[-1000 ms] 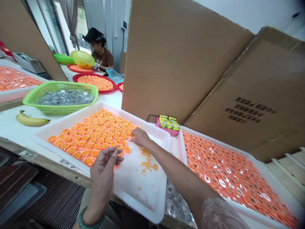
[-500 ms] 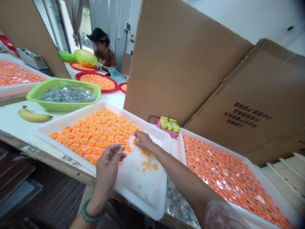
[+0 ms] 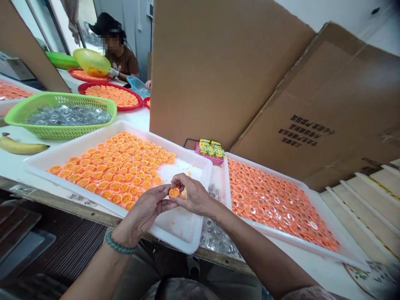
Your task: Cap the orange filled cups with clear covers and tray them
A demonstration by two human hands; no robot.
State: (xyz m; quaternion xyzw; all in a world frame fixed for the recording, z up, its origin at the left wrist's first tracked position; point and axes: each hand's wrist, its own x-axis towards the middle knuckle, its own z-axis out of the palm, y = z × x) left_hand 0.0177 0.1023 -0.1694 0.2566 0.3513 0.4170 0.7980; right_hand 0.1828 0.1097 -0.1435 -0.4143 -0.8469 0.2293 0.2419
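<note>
A small orange cup (image 3: 174, 192) with a yellow-orange filling is held up between my two hands, above the near right part of a white tray (image 3: 200, 175). My right hand (image 3: 195, 193) grips it from the right, index finger over the top and thumb below. From the left, the closed fingers of my left hand (image 3: 150, 208) meet the cup's edge; whether they also pinch a small piece is hidden. Rows of similar filled cups (image 3: 118, 175) cover the tray's left and middle. Orange crumbs (image 3: 181, 233) lie on its bare right side.
A green basket (image 3: 62, 133) of clear plastic pieces and a banana (image 3: 23, 146) lie left. At right stands another tray (image 3: 300, 237) of covered orange cups, with a pink basket (image 3: 215, 160) nearby. Cardboard (image 3: 200, 75) rises behind. A co-worker (image 3: 123, 58) holds a yellow bowl (image 3: 90, 62).
My right hand has lifted the cup from the tray and come toward me. My left hand has moved right to meet it. The view has shifted right and down.
</note>
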